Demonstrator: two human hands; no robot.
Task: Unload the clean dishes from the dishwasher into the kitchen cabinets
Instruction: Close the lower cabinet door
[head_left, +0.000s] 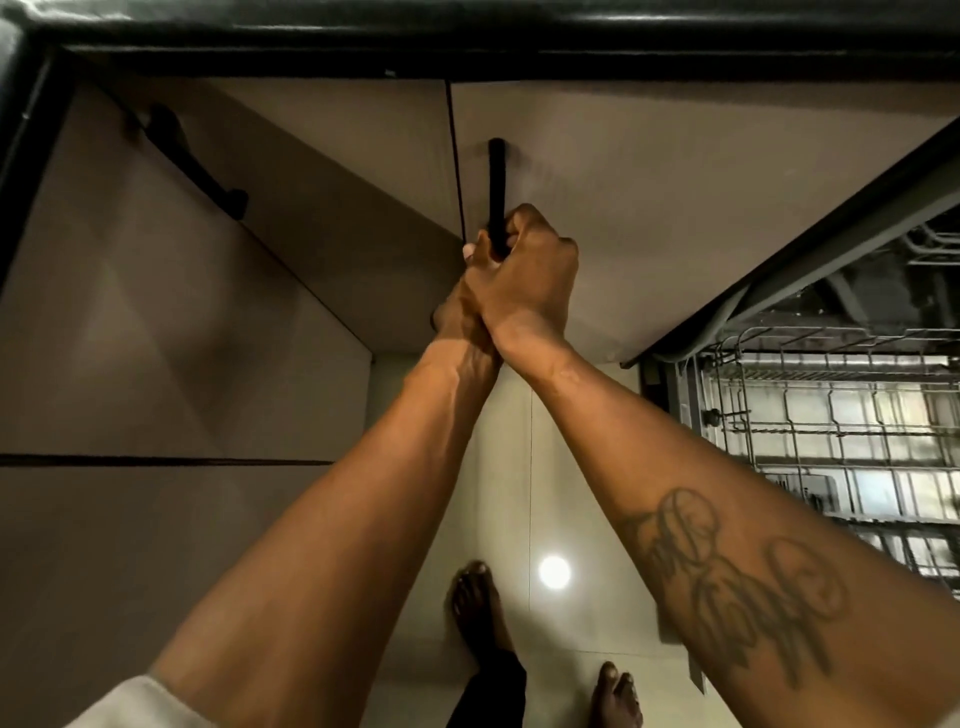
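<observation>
The right grip (524, 275) clenches the black cabinet handle (497, 182), the left grip (460, 319) tucked against it, its hold impossible to tell.

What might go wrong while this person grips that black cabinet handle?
1. The right hand grips the black handle beside the door seam, so the cabinet door probably swings toward the pulled-out dishwasher rack and might knock it.
2. Bare feet stand close below on the glossy floor; the door's edge may catch toes.
</observation>
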